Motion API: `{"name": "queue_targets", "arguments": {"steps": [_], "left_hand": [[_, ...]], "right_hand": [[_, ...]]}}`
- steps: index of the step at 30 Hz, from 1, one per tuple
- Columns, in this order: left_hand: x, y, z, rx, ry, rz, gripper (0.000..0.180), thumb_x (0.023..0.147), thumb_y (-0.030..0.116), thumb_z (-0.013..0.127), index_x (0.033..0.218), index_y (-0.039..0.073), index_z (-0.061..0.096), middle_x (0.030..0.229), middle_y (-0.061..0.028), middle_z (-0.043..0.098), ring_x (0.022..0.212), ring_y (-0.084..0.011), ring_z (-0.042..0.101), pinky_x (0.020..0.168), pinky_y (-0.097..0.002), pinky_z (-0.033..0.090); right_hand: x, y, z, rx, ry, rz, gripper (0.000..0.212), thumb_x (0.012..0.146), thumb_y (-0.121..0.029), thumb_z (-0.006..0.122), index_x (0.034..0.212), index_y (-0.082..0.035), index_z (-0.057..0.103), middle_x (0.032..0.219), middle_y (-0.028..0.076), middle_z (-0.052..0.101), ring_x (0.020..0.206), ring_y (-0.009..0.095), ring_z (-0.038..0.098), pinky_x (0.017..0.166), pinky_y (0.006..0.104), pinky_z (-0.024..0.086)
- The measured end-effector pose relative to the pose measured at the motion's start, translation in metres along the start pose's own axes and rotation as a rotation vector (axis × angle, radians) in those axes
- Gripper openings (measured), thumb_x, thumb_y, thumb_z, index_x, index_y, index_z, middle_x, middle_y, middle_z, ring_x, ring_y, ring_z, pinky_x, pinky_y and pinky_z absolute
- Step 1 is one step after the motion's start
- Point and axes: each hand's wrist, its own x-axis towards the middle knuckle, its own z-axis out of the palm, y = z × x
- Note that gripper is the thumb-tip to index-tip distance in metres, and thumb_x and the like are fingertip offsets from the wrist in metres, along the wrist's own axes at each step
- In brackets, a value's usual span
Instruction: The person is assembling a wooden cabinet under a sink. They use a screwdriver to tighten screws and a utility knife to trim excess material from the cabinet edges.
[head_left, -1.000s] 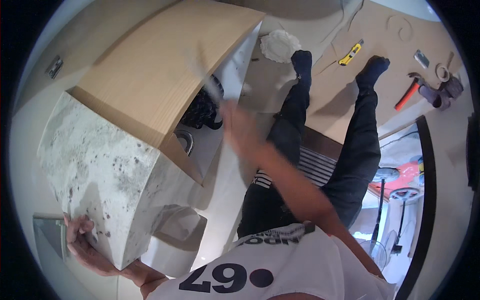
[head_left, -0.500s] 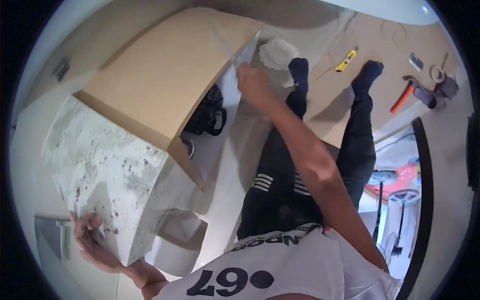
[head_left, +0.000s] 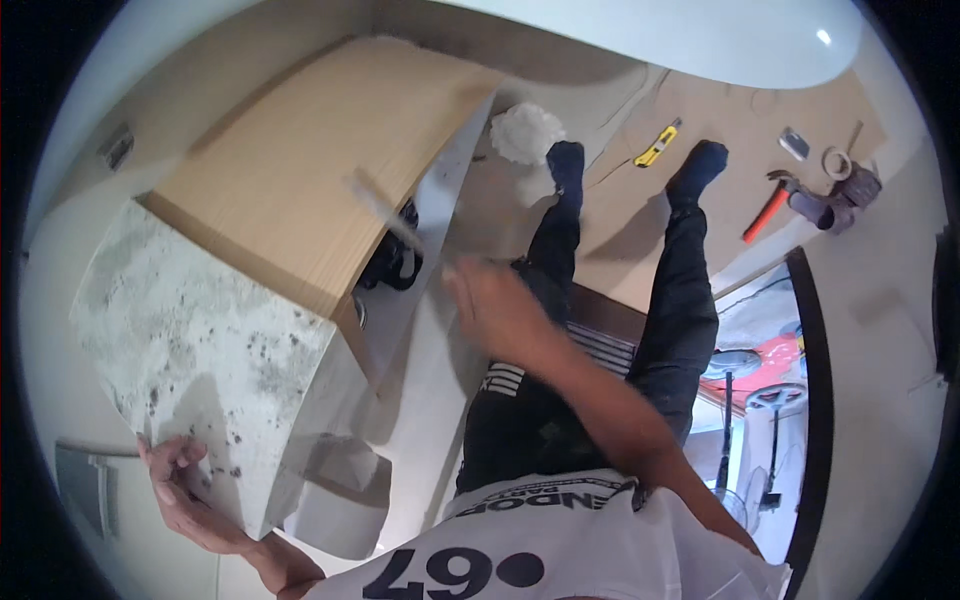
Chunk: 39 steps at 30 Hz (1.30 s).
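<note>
Right hand point(head_left: 492, 306) has fingers closed on a blurred tool point(head_left: 388, 210), in front of the board point(head_left: 310, 150), long axis slanting, tip toward upper left. Left hand point(head_left: 190, 505) touches the panel point(head_left: 215, 340); its grip I cannot tell.

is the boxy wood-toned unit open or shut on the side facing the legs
Open: the unit has a gap on that side, and a black object shows inside.

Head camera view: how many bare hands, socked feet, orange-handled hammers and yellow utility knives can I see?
Bare hands: 2
Socked feet: 2
Orange-handled hammer: 1
Yellow utility knife: 1
Total: 6
</note>
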Motion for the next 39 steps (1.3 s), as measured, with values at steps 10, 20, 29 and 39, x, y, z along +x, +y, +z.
{"name": "queue_targets", "arguments": {"steps": [10,20,29,39], "left_hand": [[-0.002,0.001,0.008,-0.046,0.079,-0.014,0.05,0.096,0.031,0.027,0.094,-0.008,0.059,0.068,-0.0112,0.052,0.07,-0.0202,0.048,0.113,-0.0542,0.023],[0.014,0.004,0.005,0.038,0.067,0.0,0.053,0.094,0.033,0.029,0.095,-0.008,0.061,0.069,-0.0108,0.052,0.072,-0.0221,0.051,0.112,-0.0546,0.025],[0.006,0.009,-0.001,0.023,0.087,-0.033,0.052,0.095,0.031,0.029,0.097,-0.01,0.06,0.067,-0.0109,0.05,0.078,-0.0247,0.054,0.113,-0.0551,0.023],[0.007,-0.002,0.01,-0.021,0.114,-0.026,0.047,0.094,0.027,0.028,0.098,-0.008,0.06,0.069,-0.0118,0.053,0.079,-0.0254,0.055,0.112,-0.0555,0.024]], "right_hand": [[0.058,0.029,-0.025,-0.152,0.004,-0.064,0.027,0.093,-0.018,0.042,0.096,0.004,0.058,0.083,0.028,0.061,0.077,0.047,0.061,0.068,0.0503,0.051],[0.094,0.058,-0.036,-0.34,0.031,-0.069,0.029,0.095,-0.019,0.04,0.097,0.003,0.059,0.078,0.025,0.063,0.072,0.043,0.063,0.068,0.0515,0.051],[0.121,0.081,-0.054,-0.288,-0.011,0.098,0.029,0.095,-0.018,0.04,0.103,0.006,0.054,0.101,0.03,0.06,0.093,0.045,0.059,0.082,0.0505,0.047],[0.093,0.08,-0.033,-0.161,0.132,-0.041,0.034,0.096,-0.021,0.038,0.098,0.005,0.059,0.085,0.029,0.062,0.075,0.046,0.061,0.071,0.052,0.051]]}}
